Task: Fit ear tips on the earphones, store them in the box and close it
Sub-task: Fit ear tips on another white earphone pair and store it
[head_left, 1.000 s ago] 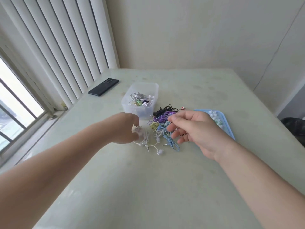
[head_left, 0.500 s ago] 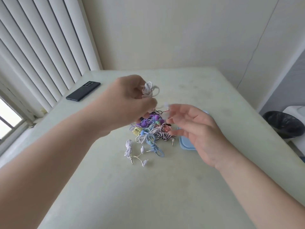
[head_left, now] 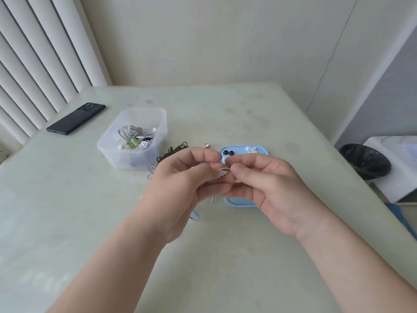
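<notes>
Fitting an ear tip, with the task only partly done.
Just right of the clear box (head_left: pixel 117 154), the left hand (head_left: pixel 187 177) and right hand (head_left: pixel 266 184) pinch one small earphone (head_left: pixel 223 171) between their fingertips. A few coiled sets lie inside the box. A tangle of loose earphones (head_left: pixel 173 151) waits just right of it, and spare ear tips (head_left: pixel 228 152) sit on the blue lid (head_left: pixel 239 203) farther right. The box is not yet closed.

One left hand (head_left: pixel 180 184) and one right hand (head_left: pixel 273 188) are counted, one earphone (head_left: pixel 223 171) pinched between them. At ten o'clock one clear box (head_left: pixel 108 152) and one phone (head_left: pixel 75 118) are seen; at twelve o'clock, one blue lid (head_left: pixel 239 152) bearing two dark ear tips (head_left: pixel 231 152); at three o'clock, one bin (head_left: pixel 365 160). The box's tangled earphones (head_left: pixel 133 135) cannot be counted.
</notes>
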### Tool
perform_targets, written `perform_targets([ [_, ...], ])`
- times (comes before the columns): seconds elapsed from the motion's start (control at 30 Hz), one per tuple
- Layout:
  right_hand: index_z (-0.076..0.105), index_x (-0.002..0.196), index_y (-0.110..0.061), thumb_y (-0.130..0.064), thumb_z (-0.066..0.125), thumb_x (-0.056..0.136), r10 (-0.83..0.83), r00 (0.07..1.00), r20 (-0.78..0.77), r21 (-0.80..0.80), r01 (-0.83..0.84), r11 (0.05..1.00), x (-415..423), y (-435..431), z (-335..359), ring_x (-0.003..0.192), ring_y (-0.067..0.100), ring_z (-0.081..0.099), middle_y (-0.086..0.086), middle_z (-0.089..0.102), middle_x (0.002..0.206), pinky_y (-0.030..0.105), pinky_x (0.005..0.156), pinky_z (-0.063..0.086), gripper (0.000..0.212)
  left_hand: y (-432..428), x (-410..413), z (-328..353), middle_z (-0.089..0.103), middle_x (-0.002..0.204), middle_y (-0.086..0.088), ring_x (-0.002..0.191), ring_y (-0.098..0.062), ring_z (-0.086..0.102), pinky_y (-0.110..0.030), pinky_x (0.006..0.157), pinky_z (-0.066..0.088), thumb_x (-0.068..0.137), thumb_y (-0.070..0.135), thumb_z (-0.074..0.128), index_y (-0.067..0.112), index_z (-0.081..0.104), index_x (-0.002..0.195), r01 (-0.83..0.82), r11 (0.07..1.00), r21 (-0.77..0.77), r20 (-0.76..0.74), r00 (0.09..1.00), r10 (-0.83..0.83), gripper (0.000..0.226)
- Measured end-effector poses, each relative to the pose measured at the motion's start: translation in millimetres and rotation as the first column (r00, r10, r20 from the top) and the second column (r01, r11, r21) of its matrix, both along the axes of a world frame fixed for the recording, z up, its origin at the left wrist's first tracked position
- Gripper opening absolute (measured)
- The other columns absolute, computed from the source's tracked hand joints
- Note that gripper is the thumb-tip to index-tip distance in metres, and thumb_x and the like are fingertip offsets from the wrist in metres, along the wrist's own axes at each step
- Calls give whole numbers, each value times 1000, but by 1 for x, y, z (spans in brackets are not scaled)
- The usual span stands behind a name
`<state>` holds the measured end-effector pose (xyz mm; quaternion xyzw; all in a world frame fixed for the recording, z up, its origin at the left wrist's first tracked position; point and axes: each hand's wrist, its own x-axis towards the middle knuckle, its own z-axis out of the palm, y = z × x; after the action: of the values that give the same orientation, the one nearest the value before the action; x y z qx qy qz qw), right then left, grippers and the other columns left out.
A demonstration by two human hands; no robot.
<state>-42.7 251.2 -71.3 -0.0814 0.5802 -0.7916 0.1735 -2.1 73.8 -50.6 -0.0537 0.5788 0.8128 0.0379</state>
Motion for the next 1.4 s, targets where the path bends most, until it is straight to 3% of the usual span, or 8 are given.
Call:
perform_targets([
  [0.23, 69, 116, 6, 3, 62, 89, 115, 993, -23, 2, -115, 993, 3, 3, 2, 97, 34, 73, 25, 74, 102, 46, 88, 60, 29, -1, 6, -11, 72, 84, -24, 74, -30, 74, -33, 66, 62, 81, 8, 81, 1, 68, 93, -64, 997, -40, -63, 996, 61, 19],
  [0.4, 71, 113, 2, 0, 65, 88, 71, 995, -68, 64, -67, 996, 6, -4, -2, 91, 33, 74, 23, 75, 99, 45, 85, 61, 27, -4, 9, -15, 75, 81, -11, 73, -23, 74, -28, 61, 58, 90, 4, 77, 11, 76, 94, -92, 966, -243, -117, 991, 65, 8],
  [0.53, 68, 114, 3, 5, 69, 81, -28, 992, -127, 60, 36, 998, 5, -4, -1, 96, 34, 75, 18, 77, 102, 34, 82, 60, 33, -5, 7, -21, 74, 80, -6, 66, -18, 72, -31, 55, 56, 94, 11, 75, 25, 79, 101, -128, 874, -468, -198, 980, 38, 17],
  [0.7, 70, 109, 2, 2, 73, 71, -85, 992, -94, 18, 87, 996, 7, -7, 0, 85, 30, 76, 17, 77, 94, 29, 76, 60, 38, -3, 7, -30, 73, 78, 2, 69, -25, 70, -35, 64, 59, 96, 11, 70, 30, 78, 111, -202, 745, -636, -341, 939, -37, 26],
  [0.8, 73, 103, 1, -1, 73, 72, -90, 993, -75, 14, 92, 996, 6, -6, 0, 84, 27, 76, 20, 77, 92, 29, 75, 60, 32, -2, 8, -31, 76, 80, 8, 69, -10, 74, -27, 62, 59, 97, 15, 72, 27, 79, 108, -210, 751, -626, -347, 938, -27, 19],
  [1.1, 71, 109, 6, 10, 63, 83, -1, 999, -43, -15, 0, 1000, 7, -4, 1, 101, 32, 75, 19, 76, 100, 38, 91, 60, 28, 1, 9, -27, 79, 82, 5, 75, -8, 77, -14, 63, 52, 99, 6, 66, 15, 74, 96, -209, 867, -453, -335, 941, 52, 12],
  [1.3, 75, 100, 0, -5, 69, 80, -28, 999, -33, 38, 29, 999, 7, -6, 1, 78, 27, 73, 18, 74, 88, 31, 72, 61, 21, 4, 8, -27, 76, 79, 6, 66, -4, 71, -15, 57, 48, 98, 10, 67, 17, 71, 95, -266, 854, -447, -332, 936, 117, 9],
  [1.4, 75, 104, -1, -8, 69, 79, -21, 999, -32, 40, 22, 999, 6, -5, 0, 72, 24, 68, 16, 71, 86, 30, 68, 59, 26, 3, 7, -27, 78, 86, 3, 75, -10, 75, -30, 63, 59, 100, 13, 67, 19, 69, 100, -267, 873, -407, -330, 935, 132, 7],
])
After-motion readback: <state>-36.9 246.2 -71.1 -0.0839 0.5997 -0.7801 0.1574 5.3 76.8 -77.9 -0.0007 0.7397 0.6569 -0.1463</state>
